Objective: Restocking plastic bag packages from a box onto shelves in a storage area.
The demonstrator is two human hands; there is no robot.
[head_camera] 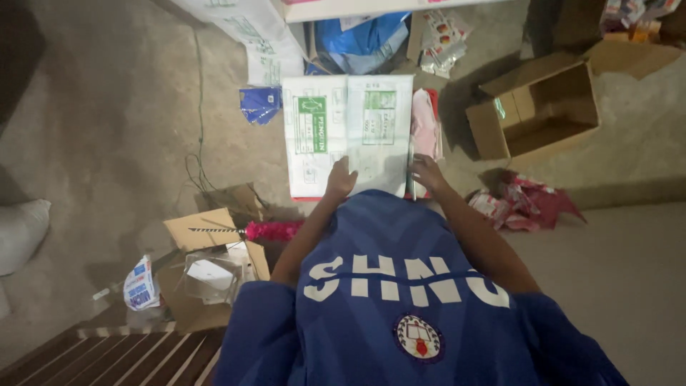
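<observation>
A white carton (348, 132) with green printed panels stands on the concrete floor in front of me, its two top flaps closed flat. My left hand (340, 179) rests on the near edge of the left flap, fingers bent down onto it. My right hand (426, 172) is at the carton's near right corner, fingers touching its edge. A pink and red packet (424, 121) lies against the carton's right side. My blue shirt fills the lower view and hides the carton's near face.
An open brown cardboard box (539, 111) sits to the right. Red wrappers (518, 204) lie on the floor beside it. At left are torn cardboard (207, 236), a pink brush (275, 230), clear plastic and a white sack (21, 232). Blue bags (361, 39) lie beyond the carton.
</observation>
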